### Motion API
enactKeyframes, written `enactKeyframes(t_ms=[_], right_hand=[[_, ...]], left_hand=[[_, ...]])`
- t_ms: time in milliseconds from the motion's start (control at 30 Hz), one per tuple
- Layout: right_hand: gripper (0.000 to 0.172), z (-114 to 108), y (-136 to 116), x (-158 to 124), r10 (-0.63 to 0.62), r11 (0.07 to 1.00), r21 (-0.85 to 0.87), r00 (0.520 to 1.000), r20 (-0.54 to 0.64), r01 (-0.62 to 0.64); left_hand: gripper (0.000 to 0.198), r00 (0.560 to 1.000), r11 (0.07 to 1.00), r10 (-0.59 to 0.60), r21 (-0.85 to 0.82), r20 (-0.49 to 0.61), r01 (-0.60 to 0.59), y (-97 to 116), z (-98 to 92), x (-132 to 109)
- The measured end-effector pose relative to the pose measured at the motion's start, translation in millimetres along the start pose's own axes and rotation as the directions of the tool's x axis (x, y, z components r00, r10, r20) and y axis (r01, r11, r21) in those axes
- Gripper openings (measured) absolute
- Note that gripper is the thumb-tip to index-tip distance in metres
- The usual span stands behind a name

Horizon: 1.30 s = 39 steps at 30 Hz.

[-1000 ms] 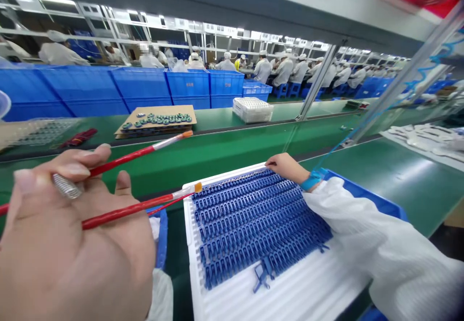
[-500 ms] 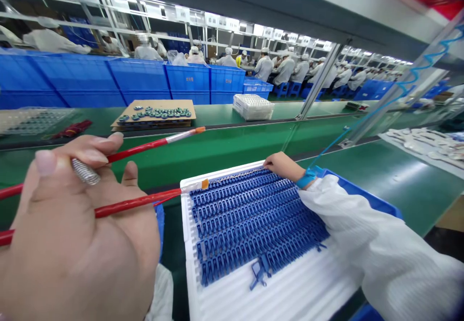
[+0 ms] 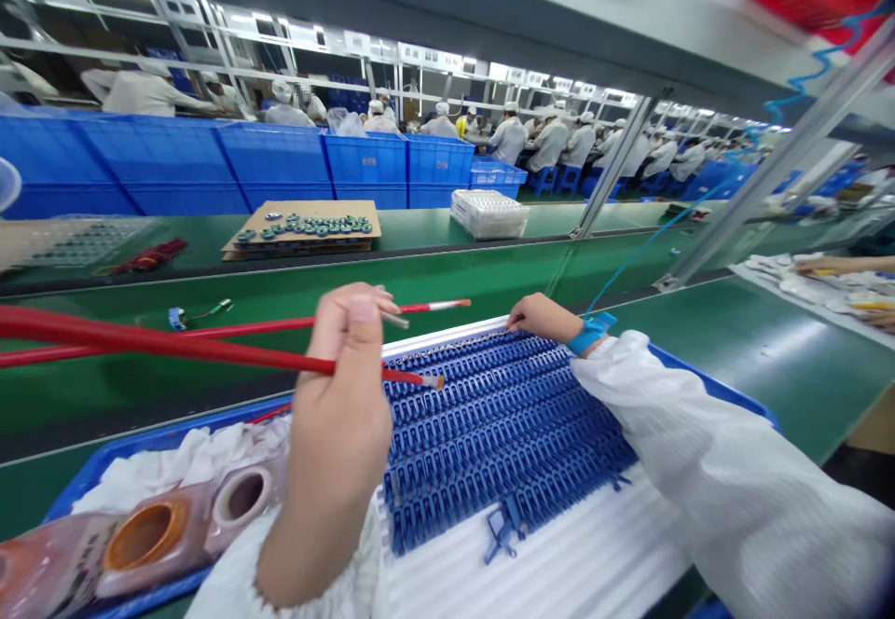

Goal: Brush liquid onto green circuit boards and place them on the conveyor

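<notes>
My left hand [image 3: 346, 386] is closed on two red-handled brushes [image 3: 230, 347] and a small metal spring [image 3: 395, 320], held above the left side of the white ribbed tray [image 3: 559, 572]. One brush tip rests near the rows of blue plastic clips [image 3: 489, 433] on that tray. My right hand [image 3: 545, 316] rests at the tray's far edge with fingers curled on the topmost row of clips. A blue wrist strap [image 3: 591, 332] circles the right wrist, and a single loose blue clip [image 3: 504, 530] lies below the rows.
A blue tray [image 3: 62, 498] at left holds white cloth and small pots [image 3: 144, 535] of orange and brown paste. Beyond runs a green conveyor [image 3: 433, 274] with a cardboard sheet of parts [image 3: 304, 227], a white crate [image 3: 489, 212] and blue bins [image 3: 272, 167]. Workers in white sit behind.
My left hand has moved away from the camera and down to the tray, carrying both brushes; a brush tip now reaches the clips. The blue tray with pots has come into view. Right hand unmoved.
</notes>
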State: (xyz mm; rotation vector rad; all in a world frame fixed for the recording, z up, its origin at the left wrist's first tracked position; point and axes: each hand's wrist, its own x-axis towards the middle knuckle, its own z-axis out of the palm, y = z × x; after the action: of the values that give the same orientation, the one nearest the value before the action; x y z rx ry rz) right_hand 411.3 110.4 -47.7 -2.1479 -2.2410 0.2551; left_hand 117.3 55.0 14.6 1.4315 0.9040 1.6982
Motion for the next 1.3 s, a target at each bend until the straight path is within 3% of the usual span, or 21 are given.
enactKeyframes(t_ms=[100,200,267,300,333,400,500,567,633,733,800,867,967,1067,1167,1300], right_hand=[[0.011,-26,-20,-25,-0.017,0.999,0.044,0.980,-0.196,0.026],[0.016,-54,-65,-66,-0.079,0.981,0.121,0.885,-0.459,0.150],[0.017,-65,-102,-91,-0.179,0.934,0.146,0.780,-0.599,0.326],[0.014,-67,-119,-99,-0.300,0.830,0.158,0.666,-0.682,0.535],[0.011,-68,-133,-105,-0.368,0.745,0.148,0.586,-0.722,0.650],[0.004,-64,-152,-108,-0.421,0.657,0.115,0.489,-0.764,0.745],[0.009,-57,-160,-105,-0.399,0.635,0.122,0.460,-0.793,0.763],[0.012,-57,-158,-107,-0.375,0.633,0.153,0.474,-0.797,0.759],[0.014,-60,-155,-113,-0.369,0.642,0.156,0.481,-0.795,0.751],[0.016,-68,-142,-118,-0.357,0.672,0.112,0.453,-0.817,0.732],[0.013,-69,-122,-112,-0.276,0.745,0.146,0.500,-0.821,0.650],[0.007,-63,-93,-97,-0.105,0.862,0.247,0.633,-0.767,0.442],[0.007,-41,-45,-63,-0.020,0.935,0.270,0.795,-0.606,0.229],[0.007,-12,-10,-35,0.022,0.980,0.192,0.919,-0.393,0.058],[0.013,7,7,-20,0.066,0.995,0.091,0.972,-0.224,-0.046],[0.014,16,13,-13,0.089,0.996,0.002,0.991,-0.101,-0.089]], left_hand=[[0.031,0.994,0.998,-0.025,-0.049,0.107,0.030,-9,4.4,-2],[0.031,0.985,0.999,-0.040,-0.015,0.166,0.043,-9,7.0,-5],[0.029,0.982,0.999,-0.032,0.013,0.187,0.030,-7,7.6,-9],[0.029,0.980,0.999,-0.026,0.028,0.196,0.021,-5,7.7,-11],[0.028,0.978,0.999,-0.023,0.043,0.207,0.014,-3,7.8,-13],[0.028,0.973,0.997,-0.027,0.076,0.229,0.009,0,8.3,-16],[0.029,0.969,0.995,-0.024,0.104,0.245,-0.001,5,10.3,-20],[0.030,0.966,0.995,-0.010,0.101,0.259,-0.017,8,12.1,-22],[0.030,0.963,0.995,-0.004,0.094,0.269,-0.022,9,13.0,-23],[0.030,0.975,0.998,0.005,0.061,0.222,-0.019,9,10.1,-21],[0.029,0.992,0.999,0.042,-0.005,0.121,-0.042,10,5.1,-17],[0.026,0.997,0.992,0.073,-0.101,-0.022,-0.075,14,-1.2,-11],[0.023,0.973,0.960,0.065,-0.254,-0.222,-0.122,24,-9.3,-3],[0.023,0.947,0.938,0.077,-0.300,-0.311,-0.175,33,-14.1,0],[0.022,0.941,0.947,0.053,-0.282,-0.333,-0.153,36,-17.0,0],[0.025,0.946,0.950,0.047,-0.277,-0.319,-0.141,36,-18.8,-1]])
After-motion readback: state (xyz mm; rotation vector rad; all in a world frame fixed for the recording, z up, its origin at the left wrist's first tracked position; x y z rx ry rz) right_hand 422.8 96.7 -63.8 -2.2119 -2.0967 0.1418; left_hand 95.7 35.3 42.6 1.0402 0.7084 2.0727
